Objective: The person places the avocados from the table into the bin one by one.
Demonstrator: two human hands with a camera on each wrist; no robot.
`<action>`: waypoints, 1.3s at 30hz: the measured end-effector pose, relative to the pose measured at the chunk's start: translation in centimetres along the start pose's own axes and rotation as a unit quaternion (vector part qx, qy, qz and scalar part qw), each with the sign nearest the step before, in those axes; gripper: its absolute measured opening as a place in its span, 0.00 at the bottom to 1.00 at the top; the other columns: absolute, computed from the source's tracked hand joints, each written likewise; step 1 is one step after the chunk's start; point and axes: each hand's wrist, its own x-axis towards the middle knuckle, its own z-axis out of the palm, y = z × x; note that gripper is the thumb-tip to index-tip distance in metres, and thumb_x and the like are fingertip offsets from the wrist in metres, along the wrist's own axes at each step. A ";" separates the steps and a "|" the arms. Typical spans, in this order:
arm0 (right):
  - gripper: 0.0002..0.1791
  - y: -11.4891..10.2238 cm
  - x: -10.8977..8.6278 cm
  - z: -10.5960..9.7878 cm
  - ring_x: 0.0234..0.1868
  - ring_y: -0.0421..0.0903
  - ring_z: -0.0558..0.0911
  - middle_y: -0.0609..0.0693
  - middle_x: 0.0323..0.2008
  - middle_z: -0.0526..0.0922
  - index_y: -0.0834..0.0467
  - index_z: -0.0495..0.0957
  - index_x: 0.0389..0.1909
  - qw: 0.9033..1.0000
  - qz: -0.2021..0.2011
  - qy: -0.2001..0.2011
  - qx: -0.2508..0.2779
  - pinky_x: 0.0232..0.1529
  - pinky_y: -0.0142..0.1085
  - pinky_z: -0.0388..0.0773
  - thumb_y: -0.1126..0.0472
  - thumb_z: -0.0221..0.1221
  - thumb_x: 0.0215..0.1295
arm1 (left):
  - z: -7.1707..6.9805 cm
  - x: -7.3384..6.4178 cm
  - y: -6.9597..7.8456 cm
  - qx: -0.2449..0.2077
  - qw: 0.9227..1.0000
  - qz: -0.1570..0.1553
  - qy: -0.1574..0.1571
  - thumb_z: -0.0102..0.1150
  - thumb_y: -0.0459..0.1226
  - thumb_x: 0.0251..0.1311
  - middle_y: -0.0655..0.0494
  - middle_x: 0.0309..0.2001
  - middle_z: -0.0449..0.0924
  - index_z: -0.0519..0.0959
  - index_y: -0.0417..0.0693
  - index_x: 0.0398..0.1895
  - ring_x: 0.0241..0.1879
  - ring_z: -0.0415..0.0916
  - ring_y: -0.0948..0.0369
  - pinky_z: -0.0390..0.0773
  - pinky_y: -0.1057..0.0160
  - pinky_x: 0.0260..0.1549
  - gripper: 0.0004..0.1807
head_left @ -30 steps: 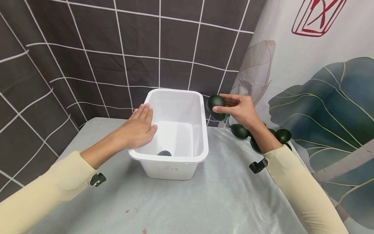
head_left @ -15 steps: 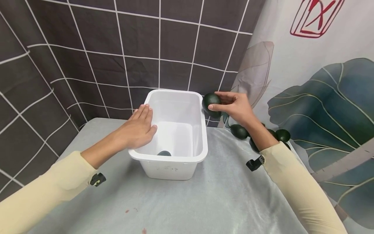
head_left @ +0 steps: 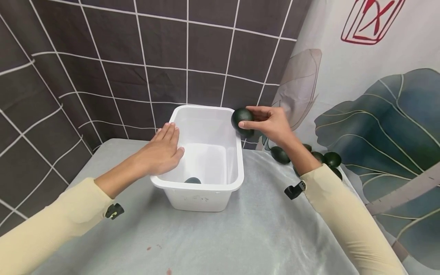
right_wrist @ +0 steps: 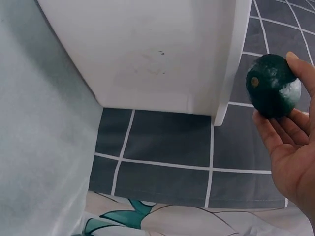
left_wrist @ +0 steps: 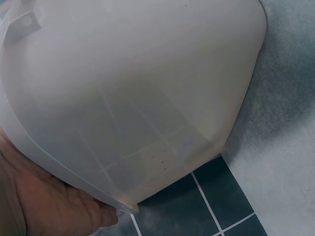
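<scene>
Your right hand (head_left: 270, 122) pinched an avocado (head_left: 241, 117) by the right rim of the tub (head_left: 197, 186); your left hand (head_left: 161, 151) lay straight-fingered on its left. A slackened pinch risked a drop outside.

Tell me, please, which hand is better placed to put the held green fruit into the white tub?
Probably the right hand: it grips the green fruit close to the right side of the white tub. The left hand rests on the tub's left rim and holds no fruit.

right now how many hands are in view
2: left hand touching the white tub on its left side, right hand gripping a dark green fruit near the right rim.
</scene>
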 end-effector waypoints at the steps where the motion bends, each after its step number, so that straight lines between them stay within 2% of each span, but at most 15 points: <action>1: 0.35 0.0 0.0 0.1 0.53 0.38 0.94 0.59 0.60 0.94 0.54 0.89 0.69 1.000 -0.001 0.001 0.003 0.50 0.25 0.88 0.52 0.85 0.60 | 0.0 0.0 0.0 0.000 1.000 0.000 0.001 0.31 0.48 0.88 0.26 0.92 0.33 0.42 0.22 0.89 0.93 0.29 0.31 0.37 0.33 0.92 0.43; 9: 0.35 -0.1 0.6 0.8 0.52 0.36 0.93 0.57 0.58 0.95 0.53 0.89 0.68 1.000 -0.004 -0.005 0.004 0.50 0.25 0.88 0.51 0.85 0.59 | 0.1 0.2 -0.2 -0.001 1.000 0.000 -0.001 0.31 0.48 0.88 0.26 0.92 0.33 0.41 0.22 0.89 0.93 0.29 0.32 0.37 0.33 0.92 0.43; 28: 0.35 -0.7 2.9 3.0 0.57 0.46 0.95 0.57 0.58 0.95 0.54 0.90 0.67 1.000 -0.009 -0.022 0.009 0.50 0.27 0.89 0.51 0.85 0.58 | 0.0 0.2 -0.1 0.002 1.000 0.001 -0.002 0.31 0.48 0.88 0.26 0.92 0.33 0.41 0.23 0.89 0.93 0.28 0.31 0.37 0.32 0.91 0.43; 35: 0.36 -0.8 3.2 3.7 0.58 0.48 0.95 0.56 0.58 0.95 0.54 0.89 0.67 1.000 -0.010 -0.026 0.002 0.51 0.28 0.88 0.50 0.85 0.58 | 0.2 0.4 -0.2 0.000 1.000 0.001 -0.002 0.32 0.48 0.88 0.25 0.91 0.32 0.41 0.22 0.89 0.93 0.29 0.31 0.38 0.32 0.91 0.43; 39: 0.36 -1.0 3.2 4.1 0.58 0.50 0.94 0.56 0.58 0.95 0.55 0.89 0.68 0.999 -0.012 -0.031 -0.006 0.54 0.32 0.87 0.50 0.85 0.58 | 0.1 0.3 -0.1 -0.001 1.000 -0.001 -0.003 0.32 0.47 0.88 0.26 0.92 0.32 0.40 0.22 0.89 0.93 0.28 0.32 0.37 0.32 0.92 0.43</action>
